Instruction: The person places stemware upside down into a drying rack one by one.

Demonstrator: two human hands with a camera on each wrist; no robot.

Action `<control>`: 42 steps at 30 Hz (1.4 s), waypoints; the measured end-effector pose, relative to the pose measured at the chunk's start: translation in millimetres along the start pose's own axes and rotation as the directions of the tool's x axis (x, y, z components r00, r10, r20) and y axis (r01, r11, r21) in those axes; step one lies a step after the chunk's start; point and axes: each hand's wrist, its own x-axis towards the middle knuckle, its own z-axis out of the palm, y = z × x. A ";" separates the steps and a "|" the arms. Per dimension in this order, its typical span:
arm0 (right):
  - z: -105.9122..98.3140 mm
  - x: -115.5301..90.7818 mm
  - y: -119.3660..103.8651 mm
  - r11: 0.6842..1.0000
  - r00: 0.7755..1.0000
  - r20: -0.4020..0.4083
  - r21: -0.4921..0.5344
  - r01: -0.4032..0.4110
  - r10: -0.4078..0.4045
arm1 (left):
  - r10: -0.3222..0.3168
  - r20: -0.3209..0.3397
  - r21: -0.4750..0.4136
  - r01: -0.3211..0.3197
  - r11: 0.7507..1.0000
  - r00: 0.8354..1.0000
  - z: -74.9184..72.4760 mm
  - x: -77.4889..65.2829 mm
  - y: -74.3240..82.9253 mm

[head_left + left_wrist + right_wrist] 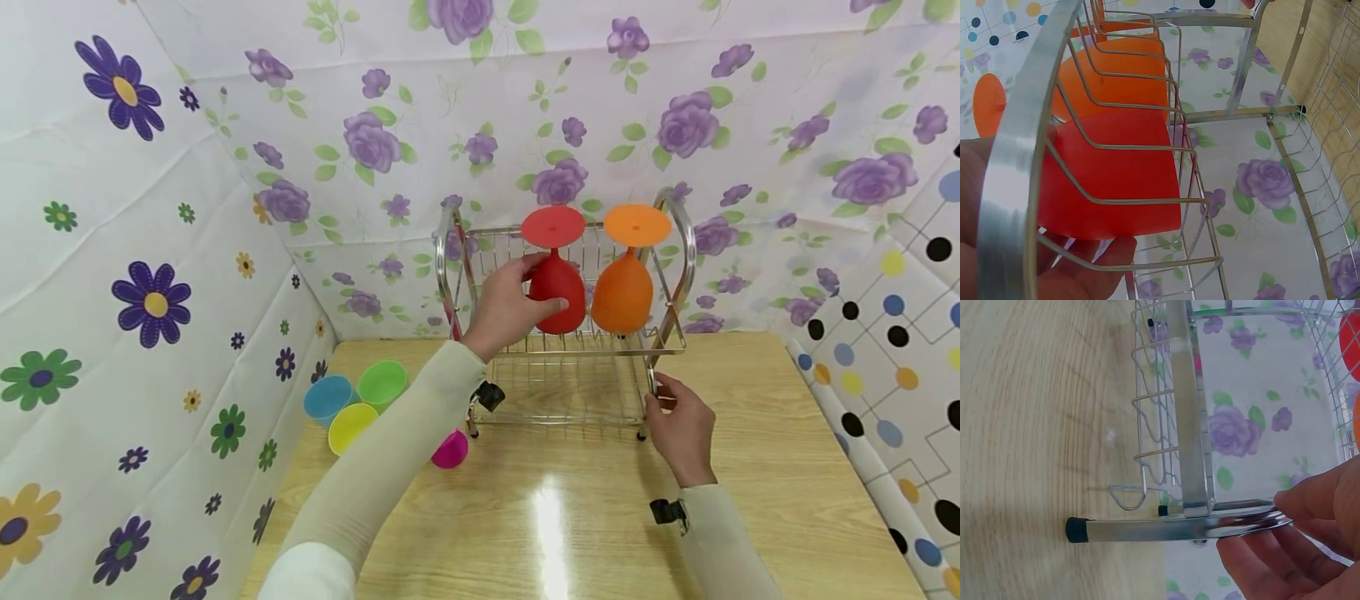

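Note:
My left hand (512, 302) grips the bowl of a red plastic goblet (558, 298), thumb in front and fingers round its side. The goblet is upside down, foot up, on the upper shelf of a metal dish rack (570, 353). Right beside it an orange goblet (622, 296) stands inverted on the same shelf. Through the shelf wires, the left wrist view shows the red bowl with fingertips (1119, 253) along its side. My right hand (681, 425) pinches the rack's right front leg (1235, 524) between thumb and fingers, low down near the table.
Left of the rack, blue (330, 398), green (382, 383) and yellow cups (352, 427) stand together on the wooden table (600, 508). A pink cup (451, 450) sits near the rack's left front foot. Patterned cloth walls (420, 167) enclose the back and sides.

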 end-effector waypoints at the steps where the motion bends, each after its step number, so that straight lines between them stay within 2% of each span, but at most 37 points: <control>1: 0.3 0.2 0.3 1.000 1.000 -0.004 -0.002 0.000 0.000 | 0.001 0.002 0.002 -0.001 1.000 1.000 0.7 0.4 -0.6; 7: 3.1 -0.2 2.2 1.000 1.000 -0.002 -0.010 -0.001 0.001 | -0.017 0.020 0.004 0.017 1.000 1.000 3.5 2.2 -5.5; 17: 2.6 -0.2 4.1 1.000 1.000 0.012 -0.027 0.007 -0.007 | 0.009 0.028 0.045 -0.010 0.999 1.000 5.5 3.6 -5.9; 23: 2.7 -3.0 3.9 1.000 1.000 0.010 -0.023 0.003 -0.003 | 0.015 -0.011 0.056 -0.014 0.998 1.000 -0.2 -2.5 -0.1; 29: 2.3 -2.4 6.2 0.999 1.000 -0.005 -0.033 0.001 -0.002 | 0.079 -0.065 0.148 -0.069 0.987 0.995 -8.4 -17.4 9.0; 33: 1.4 -1.0 7.2 0.999 1.000 -0.010 -0.031 -0.006 0.006 | 0.132 -0.084 0.133 -0.120 0.984 0.988 -12.4 -31.2 12.0; 37: 0.7 0.1 7.1 0.999 1.000 -0.006 -0.039 -0.015 0.014 | 0.170 -0.120 0.099 -0.158 0.982 0.978 -19.1 -49.8 15.3; 42: 0.8 0.5 6.7 0.999 1.000 -0.001 -0.040 -0.016 0.016 | 0.241 -0.183 0.126 -0.220 0.967 0.953 -31.3 -79.1 17.5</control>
